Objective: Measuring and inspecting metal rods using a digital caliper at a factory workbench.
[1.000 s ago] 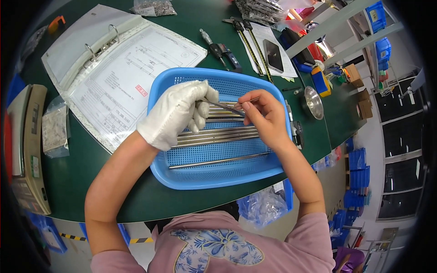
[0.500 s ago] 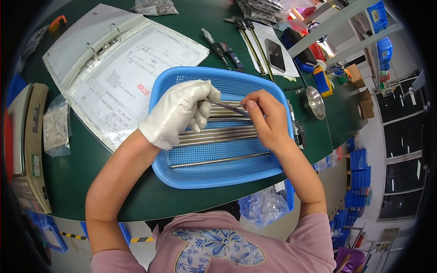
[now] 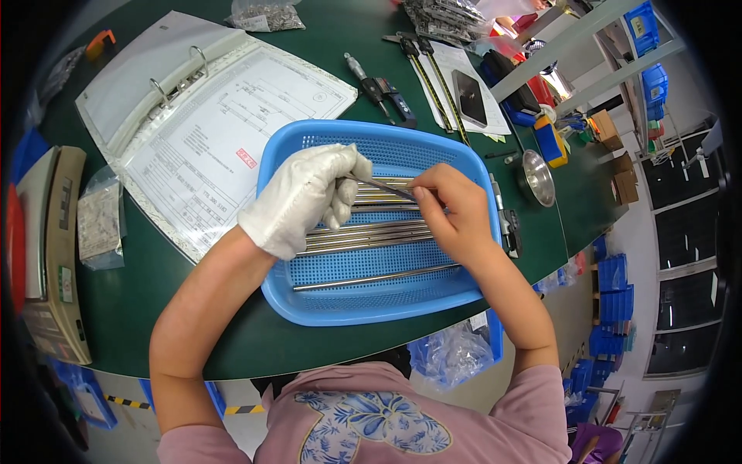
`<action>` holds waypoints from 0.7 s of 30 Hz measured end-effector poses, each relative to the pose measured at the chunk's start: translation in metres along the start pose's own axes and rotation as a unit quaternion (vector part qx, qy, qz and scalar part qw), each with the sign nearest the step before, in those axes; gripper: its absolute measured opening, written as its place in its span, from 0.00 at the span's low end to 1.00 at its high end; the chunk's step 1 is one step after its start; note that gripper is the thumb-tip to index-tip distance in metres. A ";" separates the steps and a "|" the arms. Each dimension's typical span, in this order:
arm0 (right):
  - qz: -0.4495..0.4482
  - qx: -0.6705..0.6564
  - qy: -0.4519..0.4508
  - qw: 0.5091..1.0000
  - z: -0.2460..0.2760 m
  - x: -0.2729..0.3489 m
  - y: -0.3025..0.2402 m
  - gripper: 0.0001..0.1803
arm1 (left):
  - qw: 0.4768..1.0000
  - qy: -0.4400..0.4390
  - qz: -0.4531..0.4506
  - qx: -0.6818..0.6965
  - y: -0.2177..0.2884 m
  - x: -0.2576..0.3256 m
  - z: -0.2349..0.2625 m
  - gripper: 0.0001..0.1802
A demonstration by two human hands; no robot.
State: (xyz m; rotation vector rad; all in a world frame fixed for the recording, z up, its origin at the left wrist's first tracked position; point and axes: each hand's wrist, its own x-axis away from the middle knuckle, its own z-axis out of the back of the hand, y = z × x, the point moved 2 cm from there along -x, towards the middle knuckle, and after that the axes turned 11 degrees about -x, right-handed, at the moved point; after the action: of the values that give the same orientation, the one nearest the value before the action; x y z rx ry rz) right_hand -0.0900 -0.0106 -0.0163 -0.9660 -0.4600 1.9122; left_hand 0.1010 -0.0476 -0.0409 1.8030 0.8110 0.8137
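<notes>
My left hand (image 3: 303, 203), in a white glove, is closed on one end of a thin metal rod (image 3: 389, 188). Bare fingers of my right hand (image 3: 457, 215) pinch the rod farther right, between thumb and forefinger. The rod slants down to the right above a blue perforated plastic basket (image 3: 363, 316). In the basket lie several shiny metal rods (image 3: 371, 238), side by side in groups, partly covered by my hands. One single rod (image 3: 371, 278) rests apart from them, nearer to me.
An open ring binder (image 3: 209, 147) with drawings lies left of the basket. Behind stand a micrometer (image 3: 372, 87) and a phone (image 3: 469, 98) on papers. A metal bowl (image 3: 536, 178) is at right, a weighing scale (image 3: 62, 255) at far left. Bagged parts (image 3: 100, 220) lie beside the scale.
My right fingertips have drawn together on the rod and shifted slightly down. My left hand keeps its grip. The whole view has moved a little.
</notes>
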 end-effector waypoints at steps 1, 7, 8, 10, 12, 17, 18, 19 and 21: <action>0.022 0.029 -0.016 0.999 -0.001 0.000 -0.003 0.02 | 1.000 0.001 -0.001 -0.008 0.000 0.000 0.001 0.16; -0.027 0.009 0.010 1.000 0.004 0.001 0.001 0.03 | 0.999 -0.013 -0.011 -0.031 0.006 0.001 -0.005 0.16; -0.066 -0.027 0.025 0.997 0.002 0.002 0.004 0.02 | 0.999 -0.013 -0.008 -0.049 0.006 0.002 -0.004 0.17; -0.070 -0.007 0.034 0.997 0.001 -0.001 -0.004 0.02 | 0.999 -0.010 -0.005 -0.047 0.004 0.001 -0.002 0.17; -0.024 0.039 0.050 0.998 0.003 -0.002 -0.009 0.02 | 0.999 -0.015 -0.004 -0.046 0.004 0.001 -0.002 0.17; -0.007 0.048 0.033 0.998 0.011 0.006 0.000 0.03 | 1.000 -0.006 -0.012 -0.022 0.001 -0.001 -0.002 0.13; -0.026 0.047 0.036 0.998 0.015 0.007 0.004 0.03 | 1.000 -0.009 -0.010 -0.022 0.001 -0.001 -0.003 0.13; -0.039 0.059 0.050 0.996 0.020 0.007 0.006 0.03 | 1.000 -0.009 -0.013 -0.023 0.002 -0.001 -0.004 0.13; -0.069 0.074 0.043 0.994 0.031 0.010 0.013 0.03 | 0.999 -0.014 -0.015 -0.027 0.004 0.000 -0.004 0.13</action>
State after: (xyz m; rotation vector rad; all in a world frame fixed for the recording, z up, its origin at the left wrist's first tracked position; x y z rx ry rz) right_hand -0.1241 -0.0066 -0.0096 -0.8929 -0.3211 1.7461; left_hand 0.0981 -0.0470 -0.0357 1.7480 0.7893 0.7828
